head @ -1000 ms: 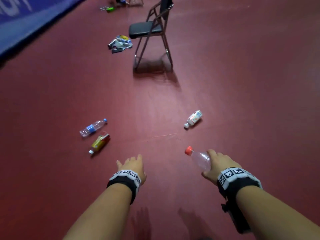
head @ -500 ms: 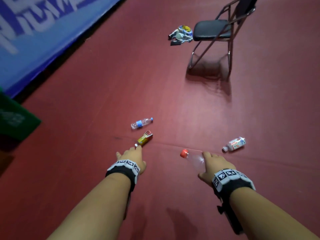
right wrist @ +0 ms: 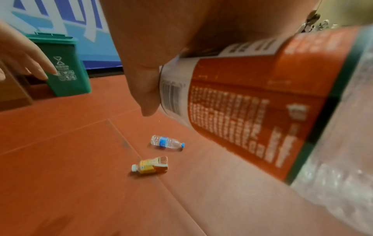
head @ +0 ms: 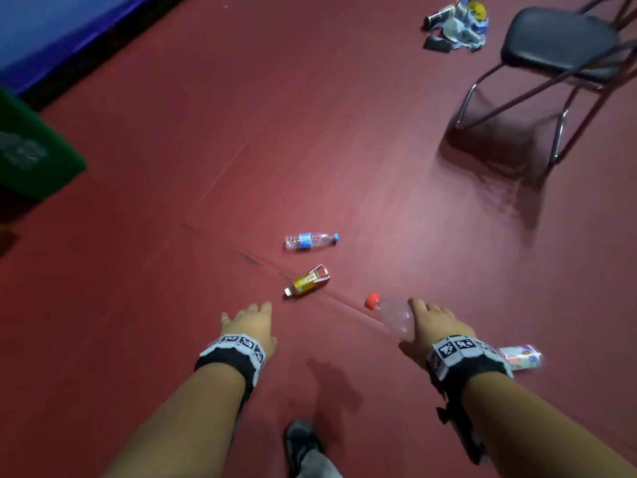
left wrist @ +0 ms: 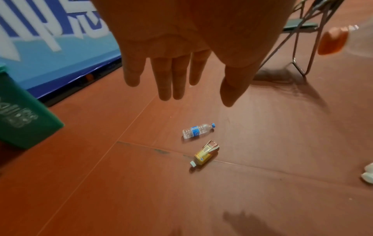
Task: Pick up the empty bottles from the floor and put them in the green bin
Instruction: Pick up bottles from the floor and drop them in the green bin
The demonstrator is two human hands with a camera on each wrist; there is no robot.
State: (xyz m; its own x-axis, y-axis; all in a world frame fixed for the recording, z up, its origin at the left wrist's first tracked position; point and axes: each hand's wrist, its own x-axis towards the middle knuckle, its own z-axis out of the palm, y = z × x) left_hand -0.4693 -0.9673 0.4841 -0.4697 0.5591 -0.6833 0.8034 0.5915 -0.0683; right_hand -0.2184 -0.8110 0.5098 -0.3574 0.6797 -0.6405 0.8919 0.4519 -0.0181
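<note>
Above the floor, right fingers [right wrist: 145, 89] wrap an empty bottle [head: 393, 313] (left fingers [left wrist: 171, 79] straight).

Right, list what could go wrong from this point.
1. The right hand grips the red-capped bottle near its base only; its smooth body could slip.
2. The white-labelled bottle, partly hidden behind the right wrist, could be missed or kicked.
3. The green bin stands well off to the left, so a toss might miss.

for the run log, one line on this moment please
right hand: holds clear red-capped bottle | left hand: open | green bin: apart
</note>
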